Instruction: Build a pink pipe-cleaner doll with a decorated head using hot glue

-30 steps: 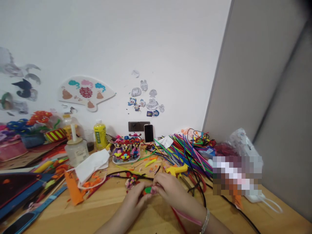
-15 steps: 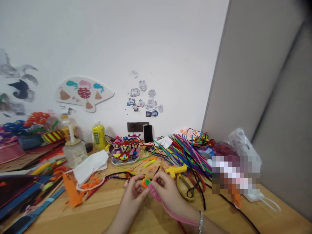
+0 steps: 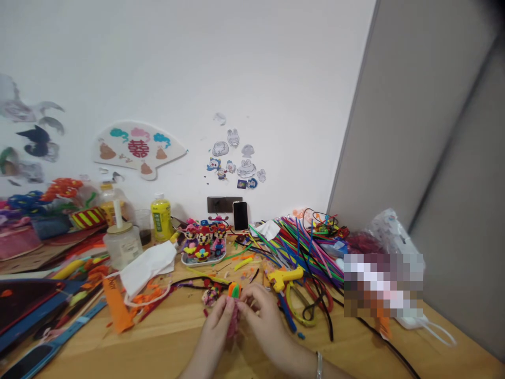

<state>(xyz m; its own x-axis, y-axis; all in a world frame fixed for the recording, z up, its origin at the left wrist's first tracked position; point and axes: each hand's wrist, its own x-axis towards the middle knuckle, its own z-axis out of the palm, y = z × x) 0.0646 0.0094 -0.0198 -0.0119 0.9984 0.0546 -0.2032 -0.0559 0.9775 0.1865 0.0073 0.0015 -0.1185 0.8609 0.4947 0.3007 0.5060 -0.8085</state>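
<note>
My left hand (image 3: pixel 216 322) and my right hand (image 3: pixel 263 318) meet low in the middle of the wooden table (image 3: pixel 165 342). Both pinch a small craft piece (image 3: pixel 234 291) with an orange and green top. A fuzzy pink pipe cleaner (image 3: pixel 233 322) hangs down from it between my palms. My fingers are curled round it, and the lower part of the piece is hidden by them. A silver bracelet (image 3: pixel 319 364) sits on my right wrist.
A yellow glue gun (image 3: pixel 284 275) and yellow-handled scissors (image 3: pixel 296 308) lie just right of my hands. Behind them spreads a heap of coloured pipe cleaners (image 3: pixel 303 245). Figurines on a tray (image 3: pixel 203 243), a phone (image 3: pixel 240 216), a yellow bottle (image 3: pixel 161 217), a jar (image 3: pixel 122 245) and a white mask (image 3: pixel 148 266) stand further back and left.
The pink pipe cleaner ran slanting along my right forearm; it now hangs bunched between my hands. My hands have turned the piece so that its orange and green end points up.
</note>
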